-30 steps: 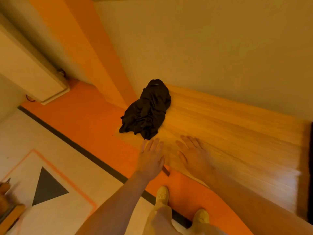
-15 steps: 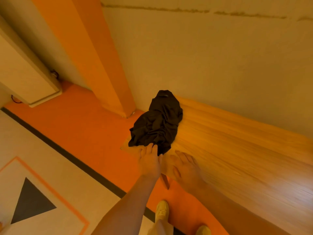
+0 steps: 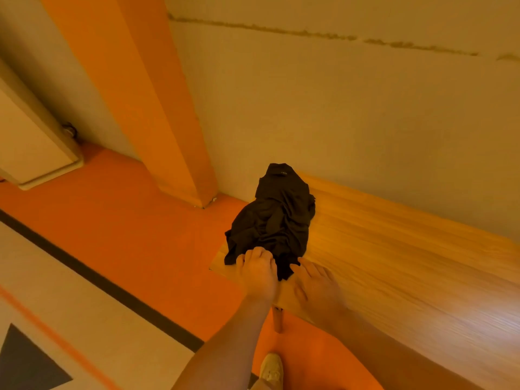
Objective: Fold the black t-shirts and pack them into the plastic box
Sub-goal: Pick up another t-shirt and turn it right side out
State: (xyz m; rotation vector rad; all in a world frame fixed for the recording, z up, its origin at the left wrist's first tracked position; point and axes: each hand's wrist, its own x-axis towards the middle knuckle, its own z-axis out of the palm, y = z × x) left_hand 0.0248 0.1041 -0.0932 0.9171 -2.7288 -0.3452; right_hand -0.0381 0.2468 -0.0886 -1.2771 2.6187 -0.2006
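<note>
Black t-shirts lie in one crumpled heap at the left end of a wooden table, the cloth bunched in deep folds and creases so that no sleeve or hem can be told apart; how many shirts the heap holds cannot be told. At the heap's 12 o'clock end, next to the wall, a small label shows at what looks like a collar, but its writing is too small to read. The left hand rests at the heap's 6 o'clock edge with its fingers curled into the cloth, gripping it. The right hand lies just beside it at about 5 o'clock from the heap, palm down on the wood, fingers straight and loosely spread, their tips touching or nearly touching the dark fabric; this hand is blurred, so the contact is not certain. A table leg shows under the near edge, between the two forearms. An orange pillar stands at 10 o'clock from the heap, against a pale wall that carries a long rough crack line. The orange floor runs under the table, bordered by a dark stripe, and a pale shoe shows at 6 o'clock.
</note>
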